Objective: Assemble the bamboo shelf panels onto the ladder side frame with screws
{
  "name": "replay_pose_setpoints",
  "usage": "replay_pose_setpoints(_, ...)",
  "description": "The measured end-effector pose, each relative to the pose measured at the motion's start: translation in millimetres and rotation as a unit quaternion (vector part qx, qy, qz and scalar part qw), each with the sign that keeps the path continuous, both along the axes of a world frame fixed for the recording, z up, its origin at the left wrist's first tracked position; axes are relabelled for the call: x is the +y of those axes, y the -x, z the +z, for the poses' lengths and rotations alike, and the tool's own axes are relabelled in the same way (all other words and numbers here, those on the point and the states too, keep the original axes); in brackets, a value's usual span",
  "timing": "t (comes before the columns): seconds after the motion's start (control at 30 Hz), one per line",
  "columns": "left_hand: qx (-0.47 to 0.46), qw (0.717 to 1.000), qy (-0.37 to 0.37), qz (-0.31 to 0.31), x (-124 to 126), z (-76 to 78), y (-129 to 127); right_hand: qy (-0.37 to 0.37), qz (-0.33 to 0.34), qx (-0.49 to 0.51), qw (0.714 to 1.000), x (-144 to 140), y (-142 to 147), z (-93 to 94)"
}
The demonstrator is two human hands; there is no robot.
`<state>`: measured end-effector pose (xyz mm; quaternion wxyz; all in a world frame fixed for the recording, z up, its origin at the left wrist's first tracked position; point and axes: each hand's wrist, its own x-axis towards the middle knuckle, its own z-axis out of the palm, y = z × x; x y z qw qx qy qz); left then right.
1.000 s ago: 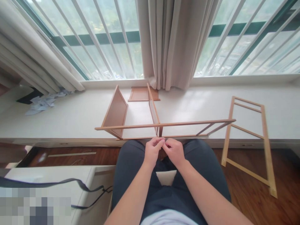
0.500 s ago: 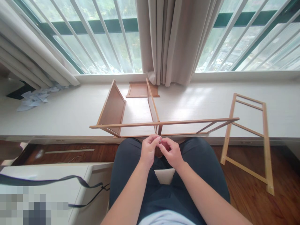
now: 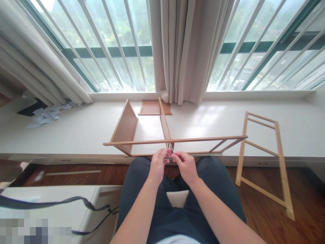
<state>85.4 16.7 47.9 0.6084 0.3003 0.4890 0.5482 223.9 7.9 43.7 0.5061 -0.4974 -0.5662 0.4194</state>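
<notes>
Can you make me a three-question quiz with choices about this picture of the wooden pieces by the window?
1. Where does the loose ladder-like frame stand?
A. flat on the lap
B. leaning on the window ledge at the right
C. hanging on the curtain

2. What colour are the trousers?
A. dark grey-blue
B. red
C. white

3. What are the left hand and right hand doing?
A. resting flat on the knees
B. holding the curtain
C. fingertips pinched together by the wooden shelf frame

Answers: 1 B, its foot rests on the floor and its top on the ledge. 2 A, both legs look dark. 3 C, the fingers meet just under the front rail.
</notes>
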Motion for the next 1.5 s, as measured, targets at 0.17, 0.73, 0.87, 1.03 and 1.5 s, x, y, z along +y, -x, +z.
replay_pose_setpoints(0.17,0.368,0.929,-0.03,-0.016,-13.4,-18.2,60.5,0.024,-0.014,-0.013,1.0,6.8,2.4,6.6)
replay_pose_setpoints(0.73,0.69,0.714,0.082,-0.086,-25.7,-43.5,111.6,0.041,-0.022,-0.016,0.999,7.5,4.5,7.0)
replay_pose_setpoints(0.87,0.691,0.713,0.08,-0.086,-27.2,-43.2,111.7,0.037,-0.022,-0.027,0.999,5.9,2.2,7.4)
replay_pose_setpoints(1.03,0.689,0.714,0.082,-0.086,-28.1,-41.1,111.9,0.039,-0.029,-0.025,0.998,7.1,1.3,5.2)
replay_pose_setpoints(1.5,0.682,0.722,0.082,-0.084,-27.9,-42.0,114.3,0.031,-0.024,-0.034,0.999,7.8,6.3,3.5)
